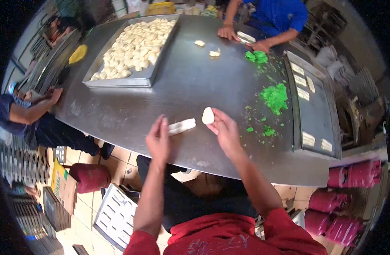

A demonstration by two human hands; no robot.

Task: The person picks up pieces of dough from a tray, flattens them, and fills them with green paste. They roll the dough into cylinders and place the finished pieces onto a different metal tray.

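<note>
Dough piece (pixel 208 115), soft, light and easily dented, pinched at its rim in right hand (pixel 224 131) grip near the surface's (pixel 195 80) near edge; left hand (pixel 159 140) loosely open, fingertips touching flat dough strip (pixel 182 126); best held gently by edges.

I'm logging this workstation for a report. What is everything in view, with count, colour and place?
dough strip: one, white, on the table at the left fingertips
dough piece: one, white, held in the right fingers
steel table: one, grey, centre
tray of dough pieces: one, metal, far left
green dough: several clumps, right
flat tray: one, grey, right edge, holding pale strips
gas cylinders: several, red, floor
co-worker's hands: two, far side
left hand: one, open
right hand: one, pinching
</note>
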